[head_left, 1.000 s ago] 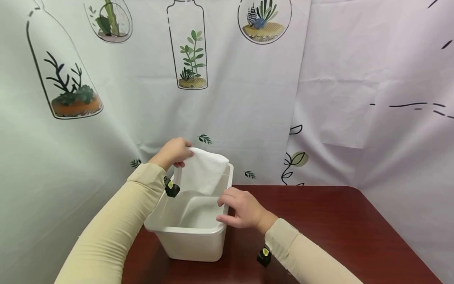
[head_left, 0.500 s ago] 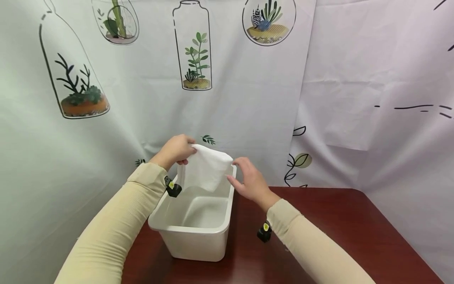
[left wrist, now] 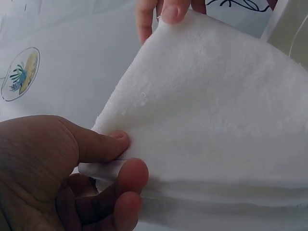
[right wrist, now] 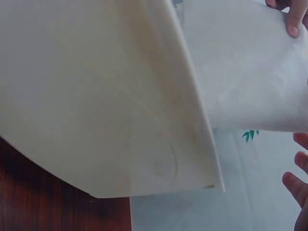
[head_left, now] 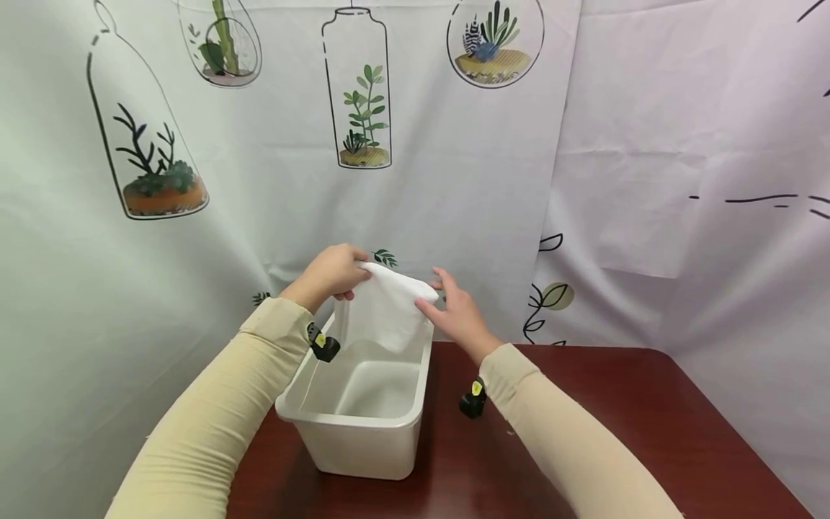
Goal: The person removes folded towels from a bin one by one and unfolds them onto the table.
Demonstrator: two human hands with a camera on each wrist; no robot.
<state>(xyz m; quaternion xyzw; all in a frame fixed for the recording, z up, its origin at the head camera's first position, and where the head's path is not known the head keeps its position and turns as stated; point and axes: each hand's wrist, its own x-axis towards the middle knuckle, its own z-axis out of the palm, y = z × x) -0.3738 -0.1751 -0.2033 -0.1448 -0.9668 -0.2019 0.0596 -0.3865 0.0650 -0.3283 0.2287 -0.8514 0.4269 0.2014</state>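
A folded white towel (head_left: 389, 306) with a fuzzy surface hangs over the far part of a white plastic bin (head_left: 353, 440). My left hand (head_left: 331, 274) pinches its upper left corner; in the left wrist view the thumb of that hand (left wrist: 43, 159) lies on top of the cloth (left wrist: 207, 101), fingers curled below. At the upper right corner, my right hand (head_left: 460, 317) has its thumb on the near face and its fingers behind. In the right wrist view, fingers of the right hand (right wrist: 298, 183) show just below the towel's edge (right wrist: 240, 77).
The bin stands on a dark red wooden table (head_left: 570, 418), its inside floor visible under the towel. Its outer wall (right wrist: 96, 106) fills much of the right wrist view. Behind the table hangs a pale curtain (head_left: 447, 173) printed with plants in glass jars.
My right hand has risen from the bin's right rim to the towel's right corner and taken hold there. The left hand keeps its grip, and the towel has lifted slightly.
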